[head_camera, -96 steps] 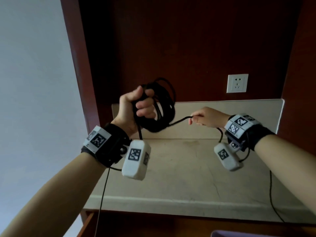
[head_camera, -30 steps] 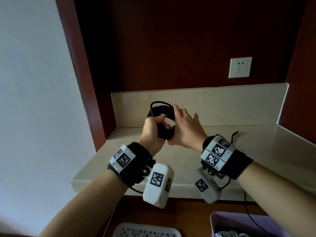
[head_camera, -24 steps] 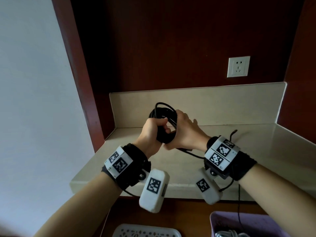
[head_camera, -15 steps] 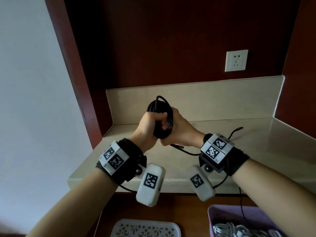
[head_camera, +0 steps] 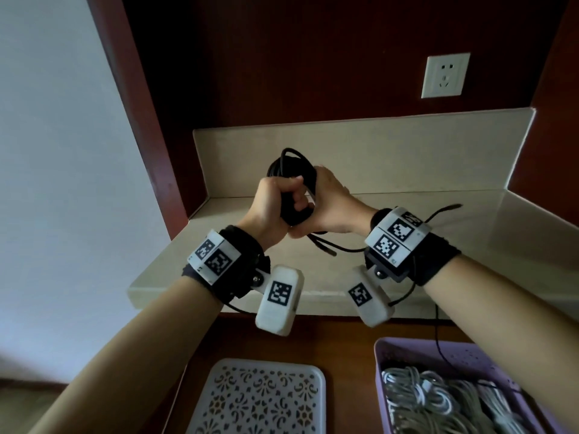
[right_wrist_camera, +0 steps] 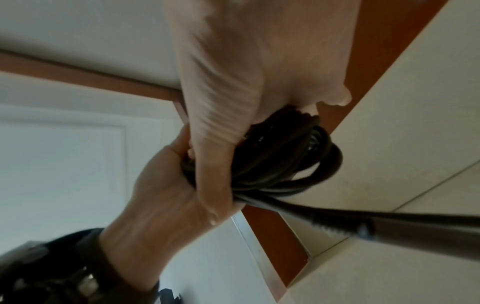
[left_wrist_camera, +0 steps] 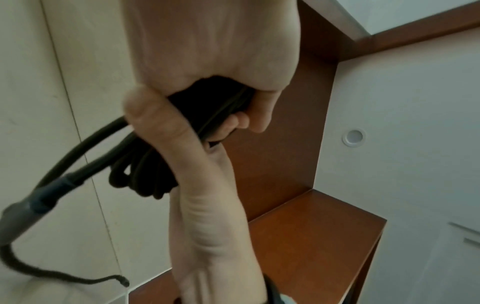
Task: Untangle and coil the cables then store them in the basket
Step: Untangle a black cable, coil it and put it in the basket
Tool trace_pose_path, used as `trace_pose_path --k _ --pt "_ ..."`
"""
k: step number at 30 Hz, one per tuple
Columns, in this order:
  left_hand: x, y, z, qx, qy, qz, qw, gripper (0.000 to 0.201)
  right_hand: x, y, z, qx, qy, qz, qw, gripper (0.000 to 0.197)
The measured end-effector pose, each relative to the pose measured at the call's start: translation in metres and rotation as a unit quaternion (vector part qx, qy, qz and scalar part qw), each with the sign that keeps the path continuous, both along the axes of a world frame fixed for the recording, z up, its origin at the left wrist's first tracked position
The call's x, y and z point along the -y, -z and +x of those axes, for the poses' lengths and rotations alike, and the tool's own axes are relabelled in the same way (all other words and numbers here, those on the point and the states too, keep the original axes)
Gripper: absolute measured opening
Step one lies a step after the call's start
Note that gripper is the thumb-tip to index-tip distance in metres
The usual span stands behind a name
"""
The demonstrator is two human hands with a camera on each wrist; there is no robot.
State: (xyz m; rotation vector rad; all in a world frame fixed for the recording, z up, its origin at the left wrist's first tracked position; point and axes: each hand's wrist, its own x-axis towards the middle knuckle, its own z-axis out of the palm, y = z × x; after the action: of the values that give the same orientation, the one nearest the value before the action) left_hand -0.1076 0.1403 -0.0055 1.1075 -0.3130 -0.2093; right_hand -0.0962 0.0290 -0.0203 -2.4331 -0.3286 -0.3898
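A coiled black cable (head_camera: 289, 180) is held above the beige surface (head_camera: 407, 233) by both hands, which are pressed together around it. The left hand (head_camera: 272, 208) is closed into a fist around the lower part of the coil, its grip clamped on the bundled strands, as is confirmed in the left wrist view, where the strands (left_wrist_camera: 145, 170) are seen passing through the curled fingers (left_wrist_camera: 161, 123). The right hand (head_camera: 332, 208) is wrapped round the same coil from the opposite side; in the right wrist view its grip is seen clamped on the strands (right_wrist_camera: 280, 164), with the thumb (right_wrist_camera: 215, 181) laid across them. Several loops stand up above the two fists, in front of the beige backsplash (head_camera: 376, 151). A loose cable end with its plug (head_camera: 326, 249) hangs just below the right grip, over the surface.

Below the hands, in front of the surface edge, a purple basket (head_camera: 379, 355) is seen at the right, with white cables (head_camera: 432, 399) lying coiled inside it. To its left, under the left forearm, a white perforated tray (head_camera: 260, 399) is seen. A white wall socket (head_camera: 445, 75) is mounted on the dark wood panel above and to the right of the grips.
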Motion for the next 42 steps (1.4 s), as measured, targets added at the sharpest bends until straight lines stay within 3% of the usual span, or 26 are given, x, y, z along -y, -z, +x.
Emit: trace_pose_path --k 3,6,9,12,15,18,23,27,30,33,36,40,42 --pt "0.0 -0.001 -0.002 -0.009 0.026 -0.017 0.999 0.025 0.007 -0.003 -0.005 -0.032 -0.078 0.097 0.992 0.085" --pt "-0.003 -0.001 -0.002 -0.024 0.043 -0.041 0.998 0.026 0.006 -0.006 -0.009 -0.048 -0.105 0.092 0.989 0.055" --pt "-0.006 0.0 -0.001 -0.046 0.039 -0.056 0.997 0.024 -0.001 -0.006 -0.012 -0.059 -0.071 0.08 0.992 0.038" --pt "-0.007 -0.001 0.001 -0.077 0.012 -0.044 0.996 0.025 -0.006 -0.001 -0.017 -0.04 0.035 0.035 0.998 0.043" --pt "-0.009 -0.001 0.003 -0.095 -0.01 0.002 0.995 0.016 -0.006 -0.002 -0.024 0.031 0.095 -0.058 0.993 0.044" --pt "-0.011 0.001 0.005 -0.124 -0.012 0.04 0.991 0.011 -0.003 -0.006 -0.026 0.062 0.101 -0.119 0.986 0.038" --pt "-0.008 -0.002 0.006 -0.123 -0.033 0.036 0.991 0.021 -0.009 -0.002 -0.026 0.014 0.107 -0.111 0.988 0.02" --pt "0.0 0.001 0.005 -0.139 -0.088 0.031 0.986 0.016 -0.011 -0.002 -0.028 0.033 0.113 -0.125 0.985 0.014" --pt "0.003 0.006 0.006 -0.136 -0.137 0.009 0.981 0.032 -0.013 -0.003 -0.031 0.043 0.121 -0.126 0.984 0.02" --pt "0.003 0.006 0.009 -0.097 -0.094 -0.046 0.99 0.012 -0.013 -0.005 -0.031 0.073 0.132 -0.146 0.978 0.036" --pt "0.004 0.002 0.01 -0.086 -0.08 -0.071 0.991 0.019 -0.015 -0.007 -0.034 0.087 0.116 -0.14 0.979 0.036" --pt "0.003 -0.001 0.013 -0.089 -0.127 -0.087 0.984 0.022 -0.013 -0.012 -0.031 0.078 0.049 -0.157 0.983 0.039" --pt "0.0 0.0 0.018 -0.085 -0.151 -0.098 0.98 0.02 -0.008 -0.018 -0.03 0.012 -0.013 -0.125 0.992 0.045"
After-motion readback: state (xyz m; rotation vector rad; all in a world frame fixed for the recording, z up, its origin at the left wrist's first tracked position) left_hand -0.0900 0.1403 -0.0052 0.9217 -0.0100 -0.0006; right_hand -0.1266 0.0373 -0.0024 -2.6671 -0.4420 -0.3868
